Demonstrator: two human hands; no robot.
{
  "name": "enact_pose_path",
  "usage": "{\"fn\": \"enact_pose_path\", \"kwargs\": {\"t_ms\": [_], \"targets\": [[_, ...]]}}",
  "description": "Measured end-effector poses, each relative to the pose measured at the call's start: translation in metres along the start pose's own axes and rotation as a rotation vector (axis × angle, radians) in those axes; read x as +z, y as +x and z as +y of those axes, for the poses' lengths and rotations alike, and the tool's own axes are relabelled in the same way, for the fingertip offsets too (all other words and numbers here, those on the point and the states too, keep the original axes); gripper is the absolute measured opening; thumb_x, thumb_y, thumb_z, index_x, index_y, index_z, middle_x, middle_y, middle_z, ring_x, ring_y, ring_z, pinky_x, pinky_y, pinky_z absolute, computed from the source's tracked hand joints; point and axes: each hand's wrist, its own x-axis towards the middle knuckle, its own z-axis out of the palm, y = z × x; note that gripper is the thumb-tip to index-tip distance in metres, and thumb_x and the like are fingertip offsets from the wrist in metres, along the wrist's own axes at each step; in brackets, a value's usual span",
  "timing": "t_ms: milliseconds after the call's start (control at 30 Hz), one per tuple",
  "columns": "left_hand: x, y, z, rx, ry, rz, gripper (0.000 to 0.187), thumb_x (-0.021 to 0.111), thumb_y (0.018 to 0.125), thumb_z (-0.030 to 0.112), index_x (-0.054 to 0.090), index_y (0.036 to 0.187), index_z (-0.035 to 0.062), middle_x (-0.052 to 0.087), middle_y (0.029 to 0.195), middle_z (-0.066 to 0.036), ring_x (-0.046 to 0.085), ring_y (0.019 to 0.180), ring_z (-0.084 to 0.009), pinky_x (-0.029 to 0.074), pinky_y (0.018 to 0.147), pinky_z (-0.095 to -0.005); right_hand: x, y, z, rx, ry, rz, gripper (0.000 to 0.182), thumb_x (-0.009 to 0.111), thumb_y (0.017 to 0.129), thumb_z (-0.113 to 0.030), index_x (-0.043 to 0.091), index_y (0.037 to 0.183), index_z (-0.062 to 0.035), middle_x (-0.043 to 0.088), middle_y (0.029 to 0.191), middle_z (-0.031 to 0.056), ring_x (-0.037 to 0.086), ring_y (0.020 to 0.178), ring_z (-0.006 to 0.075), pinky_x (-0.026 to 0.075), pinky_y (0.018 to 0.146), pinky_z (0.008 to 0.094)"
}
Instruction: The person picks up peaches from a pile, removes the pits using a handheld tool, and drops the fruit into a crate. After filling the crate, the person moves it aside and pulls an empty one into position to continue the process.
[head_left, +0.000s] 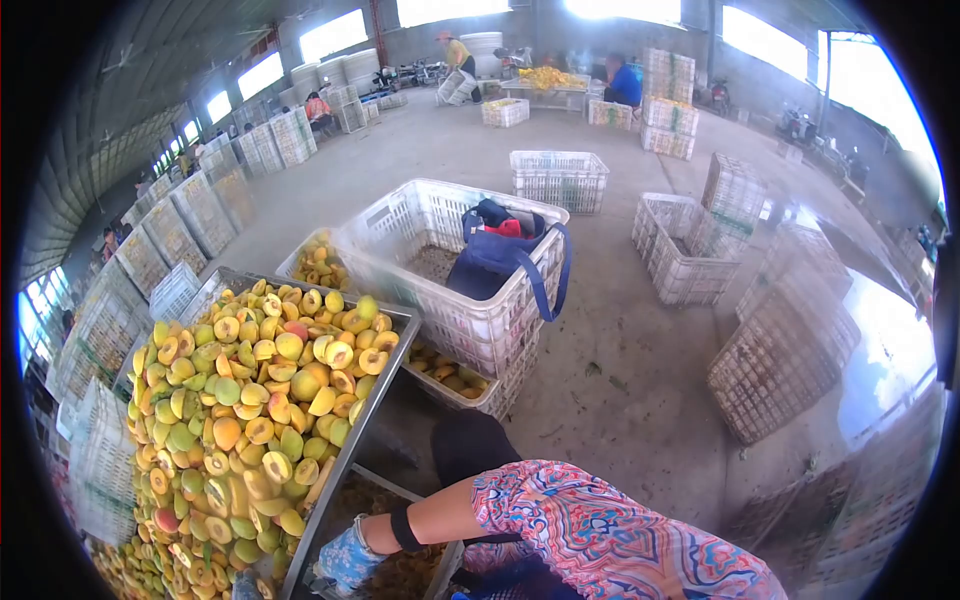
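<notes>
My right hand (pixel 348 558), in a blue-and-white patterned glove, is at the bottom edge by the metal rim of a sorting table (pixel 345 455). Its fingers are cut off by the frame. The arm wears a colourful patterned sleeve and a black band near the wrist. Halved yellow-green peaches (pixel 250 400) lie heaped over the table, some with the stone hollow showing. A blue-grey patch among the peaches at the bottom edge may be my left hand (pixel 246 585); its fingers do not show clearly. Beneath the rim, a crate (pixel 405 490) holds brownish pieces I cannot make out.
Ahead stands a white plastic crate (pixel 385 240) with a navy bag (pixel 497 262) on it, stacked above another holding peach halves. More crates (pixel 690 265) stand right. Crate stacks (pixel 205 215) line the left. Two people (pixel 458 55) (pixel 625 85) are at the back.
</notes>
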Motion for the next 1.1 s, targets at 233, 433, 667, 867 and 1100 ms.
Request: {"fn": "enact_pose_path", "kwargs": {"t_ms": [233, 433, 667, 867, 1100], "targets": [[0.025, 0.005, -0.028, -0.243, -0.672, 0.107, 0.042, 0.072, 0.067, 0.01, 0.06, 0.105, -0.0008, 0.064, 0.095, -0.022, 0.062, 0.093, -0.0376, 0.05, 0.081, -0.0395, 0.026, -0.037, -0.046, 0.02, 0.296, 0.038, 0.042, 0.064, 0.077, -0.027, 0.057, 0.107, 0.0028, 0.063, 0.096, 0.022, 0.06, 0.09, 0.0365, 0.048, 0.077, 0.044], [0.032, -0.035, -0.03, -0.312, -0.134, 0.323, 0.047, 0.071, 0.073, 0.008, 0.055, 0.115, -0.0038, 0.066, 0.093, -0.019, 0.065, 0.087, -0.0345, 0.051, 0.078, -0.04, 0.044, -0.057, -0.059, 0.08, 0.534, 0.139, 0.032, 0.063, 0.081, -0.022, 0.057, 0.104, -0.0009, 0.061, 0.082, 0.0123, 0.06, 0.069, 0.0233, 0.048, 0.058, 0.0364], [-0.066, -0.071, 0.132, -0.357, -1.356, 0.702, 0.055, 0.067, 0.079, 0.006, 0.049, 0.13, 0.0067, 0.06, 0.092, -0.009, 0.058, 0.063, -0.0154, 0.045, 0.045, -0.0228, 0.056, -0.031, -0.062, 0.137, 0.601, 0.501, 0.032, 0.061, 0.088, -0.029, 0.057, 0.106, -0.0033, 0.063, 0.08, 0.0121, 0.06, 0.07, 0.0208, 0.047, 0.061, 0.0348], [-0.057, -0.075, 0.243, -0.254, -1.664, 0.608, 0.031, 0.062, 0.089, 0.022, 0.055, 0.114, 0.0048, 0.062, 0.101, -0.006, 0.06, 0.083, -0.0143, 0.051, 0.068, -0.0265, 0.065, -0.027, -0.071, 0.213, 0.493, 0.73, 0.036, 0.065, 0.085, -0.032, 0.058, 0.098, -0.0001, 0.064, 0.081, 0.0234, 0.065, 0.078, 0.0381, 0.05, 0.066, 0.0427], [-0.026, -0.069, 0.273, -0.361, -2.445, 0.667, 0.04, 0.045, 0.098, 0.038, 0.051, 0.116, 0.0028, 0.059, 0.112, -0.018, 0.061, 0.099, -0.0297, 0.052, 0.087, -0.0415, 0.079, -0.04, -0.061, 0.152, 0.422, 0.653, 0.039, 0.066, 0.085, -0.029, 0.057, 0.107, 0.0022, 0.063, 0.095, 0.0262, 0.061, 0.095, 0.0411, 0.049, 0.078, 0.0427]]}}
